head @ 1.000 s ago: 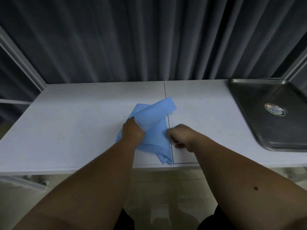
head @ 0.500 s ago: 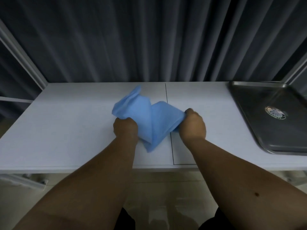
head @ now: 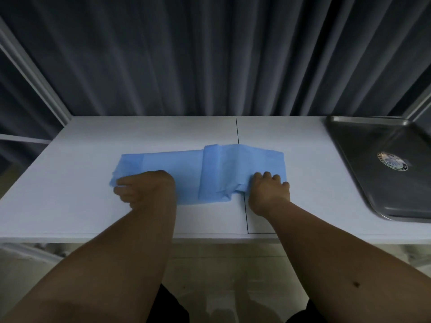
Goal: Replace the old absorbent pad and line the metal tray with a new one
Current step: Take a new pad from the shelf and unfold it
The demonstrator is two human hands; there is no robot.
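At the left, the left hand lies on the near left corner of the pad. Its fingers are blurred, so I cannot tell if they pinch the edge or only press it down. The pad is a thin blue sheet, and it lies on the white surface, across the dark seam in the middle. It is opened only partly: the left half is flat, but near the middle one folded band stands a little up, and the right part is still doubled and wrinkled.

The right hand holds the near right edge of the pad, with the fingers curled over the bunched material. The two hands are well apart, one at each end of the sheet.

I judge the pad to be very light, soft and without stiffness, so it will hang down and fold on itself when lifted. It probably tears easily if pulled hard. The best place to hold it seems to be two corners of one long edge, to keep it spread.

At the far right, the tray rests on the surface, well apart from the pad. It is of dull metal, it has a round sticker inside, and no pad is in it.
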